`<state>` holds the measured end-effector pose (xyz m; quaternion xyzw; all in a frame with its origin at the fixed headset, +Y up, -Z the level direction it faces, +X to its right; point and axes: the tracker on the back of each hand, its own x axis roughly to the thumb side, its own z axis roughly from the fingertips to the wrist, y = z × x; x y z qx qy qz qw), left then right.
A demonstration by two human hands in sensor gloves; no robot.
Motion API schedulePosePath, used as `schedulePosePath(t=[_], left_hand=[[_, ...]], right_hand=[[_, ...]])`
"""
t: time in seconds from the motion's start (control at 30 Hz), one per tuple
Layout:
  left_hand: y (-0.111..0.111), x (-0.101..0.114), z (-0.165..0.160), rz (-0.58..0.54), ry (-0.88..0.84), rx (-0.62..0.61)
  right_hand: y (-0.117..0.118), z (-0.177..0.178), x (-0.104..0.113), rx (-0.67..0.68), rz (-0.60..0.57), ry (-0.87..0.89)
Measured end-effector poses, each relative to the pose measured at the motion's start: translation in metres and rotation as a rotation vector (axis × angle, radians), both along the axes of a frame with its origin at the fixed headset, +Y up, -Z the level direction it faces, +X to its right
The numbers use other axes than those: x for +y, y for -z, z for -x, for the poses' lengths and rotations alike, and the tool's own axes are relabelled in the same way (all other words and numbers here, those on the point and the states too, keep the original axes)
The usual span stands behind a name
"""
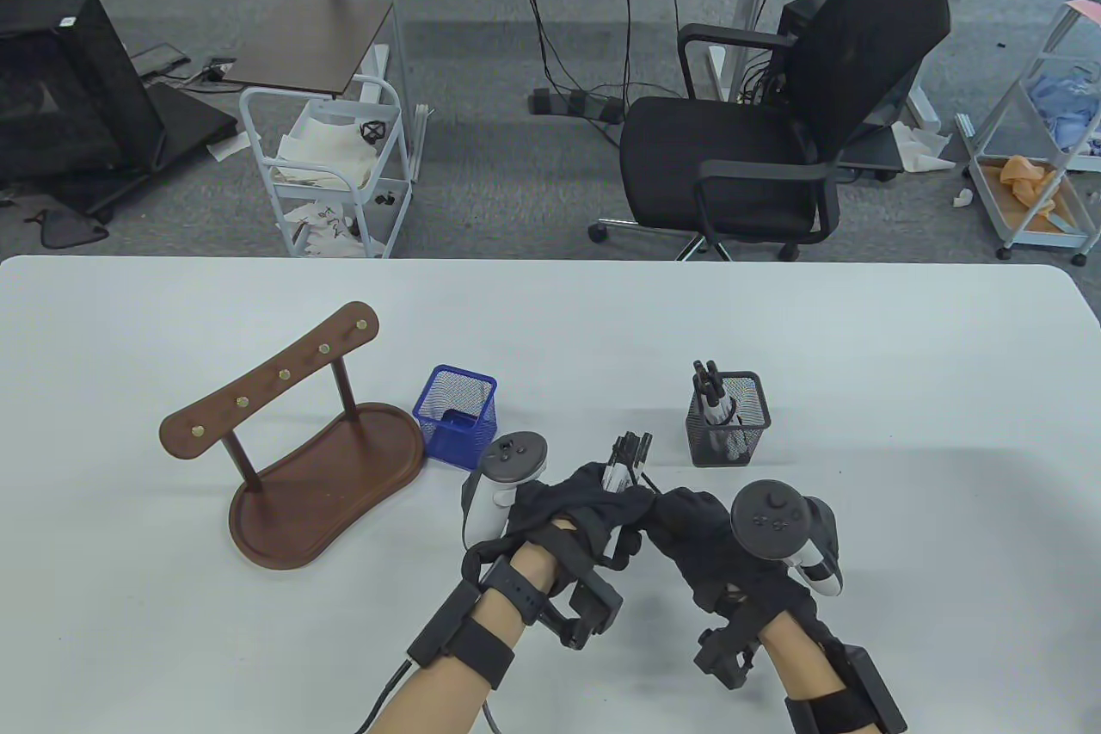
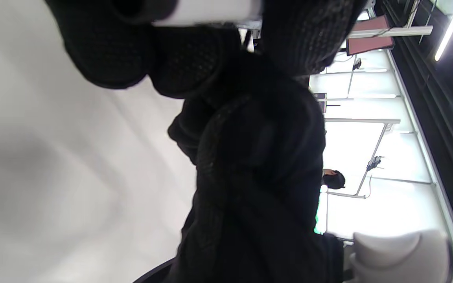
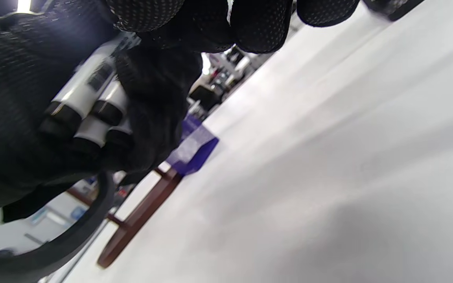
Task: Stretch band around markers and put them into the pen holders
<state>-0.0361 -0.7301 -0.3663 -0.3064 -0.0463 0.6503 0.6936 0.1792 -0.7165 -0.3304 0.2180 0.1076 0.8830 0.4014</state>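
Observation:
My left hand [image 1: 593, 510] grips a bundle of white markers with black caps [image 1: 630, 454] a little above the table, between the two holders. In the left wrist view its fingers [image 2: 187, 59] curl round a white barrel [image 2: 207, 11]. My right hand [image 1: 684, 523] meets the left at the bundle's lower end, fingers curled, and seems to pinch a thin black band [image 1: 651, 483]. The right wrist view shows the marker ends [image 3: 89, 110] with a black band loop [image 3: 89, 224] under them. A black mesh pen holder [image 1: 731, 424] holds another marker bundle [image 1: 712, 394]. A blue mesh holder [image 1: 456, 416] stands to the left.
A brown wooden rack with brass pegs [image 1: 310, 459] stands on the table at the left, beside the blue holder. A black office chair [image 1: 774, 123] and a white cart [image 1: 327, 166] are beyond the table's far edge [image 1: 550, 261].

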Motion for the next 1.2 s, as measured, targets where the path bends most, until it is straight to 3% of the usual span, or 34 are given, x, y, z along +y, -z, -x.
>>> schedulePosePath(t=[0.1,0.4,0.8,1.2], left_hand=[[0.004,-0.003,0.005,0.034,-0.041,0.024],[0.002,-0.009,0.005,-0.049,0.035,0.082],[-0.016,-0.004,0.004,-0.174,-0.061,-0.085],[-0.023,0.007,-0.006,-0.271,-0.012,-0.064]], right_hand=[[-0.005,0.008,0.004,0.023,-0.028,-0.031],[-0.005,0.007,0.006,0.101,-0.007,0.022],[0.005,-0.025,0.007,-0.123,0.002,0.220],[-0.002,-0.027,0.008,-0.215,-0.091,0.293]])
